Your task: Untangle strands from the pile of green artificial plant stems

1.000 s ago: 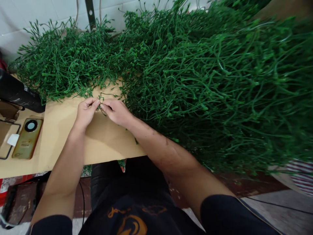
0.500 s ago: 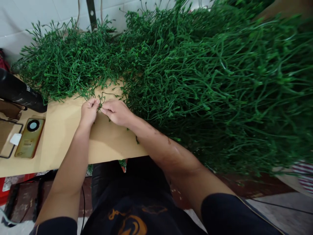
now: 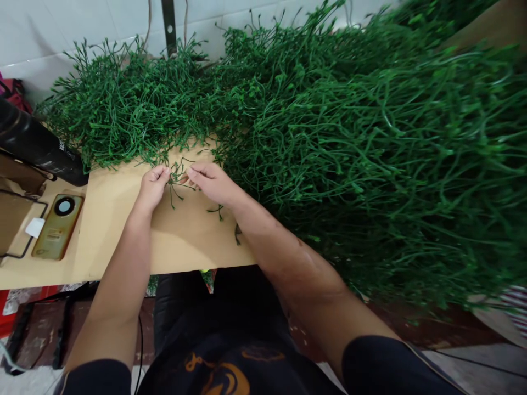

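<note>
My left hand (image 3: 153, 186) and my right hand (image 3: 212, 182) meet over the tan tabletop (image 3: 123, 230), both pinching a thin green plastic sprig (image 3: 178, 178) whose stems hang down between them. Just beyond the fingers lies a low pile of the same green sprigs (image 3: 132, 109). A much bigger heap of green sprigs (image 3: 370, 153) rises to the right of my right forearm. A loose stem piece (image 3: 216, 210) lies on the table beside my right wrist.
A phone in a gold case (image 3: 57, 226) lies at the table's left, beside a cardboard box with a wire frame (image 3: 12, 219). A black cylinder (image 3: 37, 147) lies behind it. White tiled wall (image 3: 61, 27) stands at the back. The table's front edge runs above my lap.
My hands have drawn slightly apart and the sprig between them now shows with its stems spread. The view has shifted a little, moving everything rightward.
</note>
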`<action>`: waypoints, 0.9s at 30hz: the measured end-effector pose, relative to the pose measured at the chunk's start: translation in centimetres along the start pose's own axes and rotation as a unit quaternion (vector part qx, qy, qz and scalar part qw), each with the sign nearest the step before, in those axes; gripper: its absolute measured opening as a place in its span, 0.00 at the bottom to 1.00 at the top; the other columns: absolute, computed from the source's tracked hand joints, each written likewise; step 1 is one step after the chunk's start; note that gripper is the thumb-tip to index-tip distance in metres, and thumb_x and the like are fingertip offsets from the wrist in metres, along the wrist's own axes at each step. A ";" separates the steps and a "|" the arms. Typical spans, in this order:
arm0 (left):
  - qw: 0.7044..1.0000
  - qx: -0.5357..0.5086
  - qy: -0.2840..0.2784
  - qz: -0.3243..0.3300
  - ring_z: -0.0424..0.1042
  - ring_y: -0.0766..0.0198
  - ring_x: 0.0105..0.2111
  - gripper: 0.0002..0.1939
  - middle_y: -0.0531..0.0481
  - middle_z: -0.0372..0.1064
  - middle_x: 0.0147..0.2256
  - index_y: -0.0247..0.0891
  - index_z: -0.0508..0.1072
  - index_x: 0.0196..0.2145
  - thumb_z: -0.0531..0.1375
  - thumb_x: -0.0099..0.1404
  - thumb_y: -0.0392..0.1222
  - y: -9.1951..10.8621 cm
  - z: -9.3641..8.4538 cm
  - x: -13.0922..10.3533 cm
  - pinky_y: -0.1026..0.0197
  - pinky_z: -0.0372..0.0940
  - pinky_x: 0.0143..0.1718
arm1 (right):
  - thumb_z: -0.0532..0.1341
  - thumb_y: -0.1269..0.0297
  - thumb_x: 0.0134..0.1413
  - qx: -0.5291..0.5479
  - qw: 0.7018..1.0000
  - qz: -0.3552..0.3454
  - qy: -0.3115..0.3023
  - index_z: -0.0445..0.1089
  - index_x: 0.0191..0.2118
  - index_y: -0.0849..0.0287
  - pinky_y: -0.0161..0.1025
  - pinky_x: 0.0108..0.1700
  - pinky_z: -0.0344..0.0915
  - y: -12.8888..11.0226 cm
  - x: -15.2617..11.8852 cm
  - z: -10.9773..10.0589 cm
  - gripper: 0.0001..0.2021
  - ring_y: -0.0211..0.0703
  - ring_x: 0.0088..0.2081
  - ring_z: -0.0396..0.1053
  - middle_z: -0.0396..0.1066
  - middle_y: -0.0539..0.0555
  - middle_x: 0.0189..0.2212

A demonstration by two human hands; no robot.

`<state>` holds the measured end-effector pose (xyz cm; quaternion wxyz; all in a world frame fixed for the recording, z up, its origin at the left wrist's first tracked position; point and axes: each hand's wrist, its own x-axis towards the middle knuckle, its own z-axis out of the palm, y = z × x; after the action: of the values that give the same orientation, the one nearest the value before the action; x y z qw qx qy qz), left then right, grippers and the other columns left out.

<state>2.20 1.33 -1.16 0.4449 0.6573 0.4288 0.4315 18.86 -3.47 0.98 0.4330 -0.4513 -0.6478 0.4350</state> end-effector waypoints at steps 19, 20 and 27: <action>0.990 -0.015 0.134 -0.036 0.51 0.70 0.18 0.20 0.57 0.51 0.17 0.39 0.59 0.19 0.60 0.59 0.53 -0.8 0.0 1.0 0.64 0.49 0.21 | 0.48 0.42 0.57 0.145 0.978 -0.150 0.005 0.51 0.20 0.57 0.36 0.32 0.59 -2.8 -1.9 1.4 0.25 0.32 0.24 0.55 0.57 0.48 0.19; 0.986 -0.025 0.157 -0.042 0.50 0.71 0.17 0.20 0.57 0.51 0.17 0.39 0.59 0.20 0.60 0.58 0.54 -0.8 -0.2 1.0 0.64 0.49 0.20 | 0.48 0.41 0.57 0.149 0.977 -0.150 0.006 0.51 0.20 0.57 0.36 0.31 0.59 -2.8 -2.1 1.4 0.25 0.32 0.23 0.55 0.57 0.48 0.18; 0.997 -0.058 0.022 -0.045 0.53 0.70 0.17 0.20 0.56 0.54 0.16 0.39 0.65 0.21 0.62 0.54 0.58 0.6 -0.4 -0.5 0.64 0.50 0.19 | 0.54 0.51 0.57 0.001 0.988 -0.058 0.146 0.59 0.31 0.58 0.36 0.36 0.59 0.5 -0.5 1.1 0.14 0.35 0.30 0.60 0.62 0.50 0.27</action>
<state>1.80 0.84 -0.57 0.4918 0.6006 0.4416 0.4499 18.01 -4.06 0.15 0.5478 -0.4718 -0.6020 0.3390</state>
